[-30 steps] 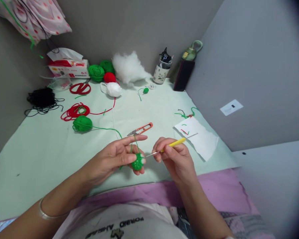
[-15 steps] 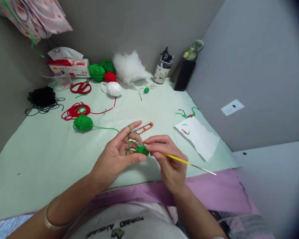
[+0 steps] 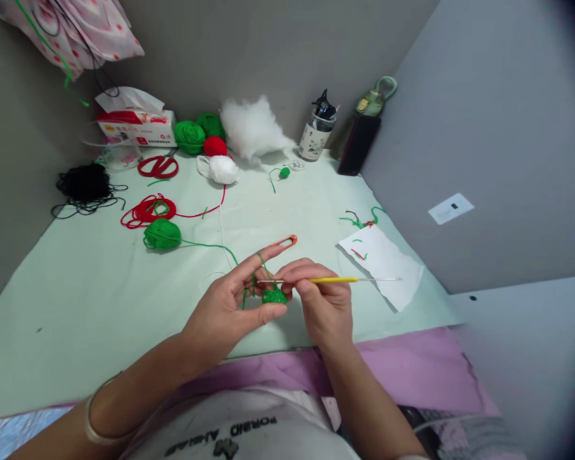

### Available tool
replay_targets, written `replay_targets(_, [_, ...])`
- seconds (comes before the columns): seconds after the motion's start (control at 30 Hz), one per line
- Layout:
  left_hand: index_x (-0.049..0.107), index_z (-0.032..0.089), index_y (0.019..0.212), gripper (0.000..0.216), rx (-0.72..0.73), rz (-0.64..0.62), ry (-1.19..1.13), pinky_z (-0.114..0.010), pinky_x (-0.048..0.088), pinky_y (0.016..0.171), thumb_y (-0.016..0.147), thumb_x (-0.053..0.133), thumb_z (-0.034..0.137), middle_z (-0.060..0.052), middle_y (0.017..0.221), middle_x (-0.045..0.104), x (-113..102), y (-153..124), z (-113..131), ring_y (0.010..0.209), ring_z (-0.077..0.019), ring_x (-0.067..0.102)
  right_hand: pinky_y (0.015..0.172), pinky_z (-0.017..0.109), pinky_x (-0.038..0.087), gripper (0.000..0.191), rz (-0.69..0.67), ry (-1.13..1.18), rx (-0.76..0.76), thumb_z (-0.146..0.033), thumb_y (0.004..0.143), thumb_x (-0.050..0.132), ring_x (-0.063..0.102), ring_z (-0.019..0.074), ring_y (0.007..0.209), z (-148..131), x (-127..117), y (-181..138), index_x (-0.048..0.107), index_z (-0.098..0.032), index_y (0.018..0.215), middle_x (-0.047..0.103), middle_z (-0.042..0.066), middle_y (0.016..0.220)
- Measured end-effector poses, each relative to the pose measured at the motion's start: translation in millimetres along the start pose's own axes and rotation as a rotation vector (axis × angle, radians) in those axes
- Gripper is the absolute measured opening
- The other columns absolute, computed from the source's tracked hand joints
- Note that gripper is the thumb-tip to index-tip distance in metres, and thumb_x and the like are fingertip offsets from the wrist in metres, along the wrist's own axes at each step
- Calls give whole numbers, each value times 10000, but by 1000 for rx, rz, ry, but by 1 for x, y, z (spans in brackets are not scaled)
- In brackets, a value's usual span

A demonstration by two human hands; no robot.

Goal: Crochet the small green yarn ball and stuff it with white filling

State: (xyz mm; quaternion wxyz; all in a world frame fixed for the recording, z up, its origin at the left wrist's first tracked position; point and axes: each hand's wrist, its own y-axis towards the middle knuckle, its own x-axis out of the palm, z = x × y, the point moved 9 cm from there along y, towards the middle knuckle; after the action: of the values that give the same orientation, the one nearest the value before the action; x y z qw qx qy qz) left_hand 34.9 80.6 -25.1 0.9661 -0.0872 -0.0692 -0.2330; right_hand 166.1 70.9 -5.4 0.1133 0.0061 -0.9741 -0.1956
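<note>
My left hand (image 3: 237, 297) pinches a small green crochet piece (image 3: 274, 296) between thumb and fingers. Green yarn runs over its raised, stretched index finger and back to a green yarn ball (image 3: 161, 234) on the table. My right hand (image 3: 323, 297) is closed round a crochet hook (image 3: 334, 280) with a yellow grip and metal ends. The hook lies nearly level, its left tip just above the green piece, by the yarn. Orange thread snips (image 3: 291, 241) lie behind my left index finger, which partly hides them.
At the left are black yarn (image 3: 85, 184), red yarn (image 3: 148, 209) and red-handled scissors (image 3: 158, 167). Along the back stand a tissue box (image 3: 137, 128), white stuffing (image 3: 255, 128), a pen cup (image 3: 316, 136) and a bottle (image 3: 371, 102). White paper (image 3: 386, 271) lies right.
The hook has swung from slanting down rightward to nearly level, its tip drawn out leftward above the piece. My left index finger has straightened and now covers part of the snips.
</note>
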Motion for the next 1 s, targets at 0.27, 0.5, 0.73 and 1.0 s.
replay_targets(0.27, [439,328,1571,966,30,79,28,-336,471,981,729,904,247,29,933,616,-9,-2,5,959,-169,625,718,342,567,152,-70,-31,-3,-323,994,661,692,204,892,-3,1,2,807,-286,997,773,55,945])
replay_targets(0.5, [369,326,1605,1028,43,77,76,-354,474,954,724,898,269,28,915,609,-10,1,9,929,-179,604,725,337,567,159,-66,14,-11,-287,1006,645,694,183,837,-6,-1,-1,802,-270,1023,786,58,951])
replay_targets(0.73, [442,311,1558,955,53,66,159,-335,468,937,717,890,255,39,881,599,-10,2,15,899,-172,590,722,336,593,224,-53,46,104,-405,1009,630,706,176,755,0,-7,0,766,-234,957,770,44,861])
replay_targets(1.0, [465,314,1546,892,64,25,251,-330,486,916,746,854,240,40,864,602,-10,4,19,876,-175,594,767,351,617,199,-166,-50,50,-301,1045,572,736,177,813,-14,-4,1,758,-233,1015,791,58,959])
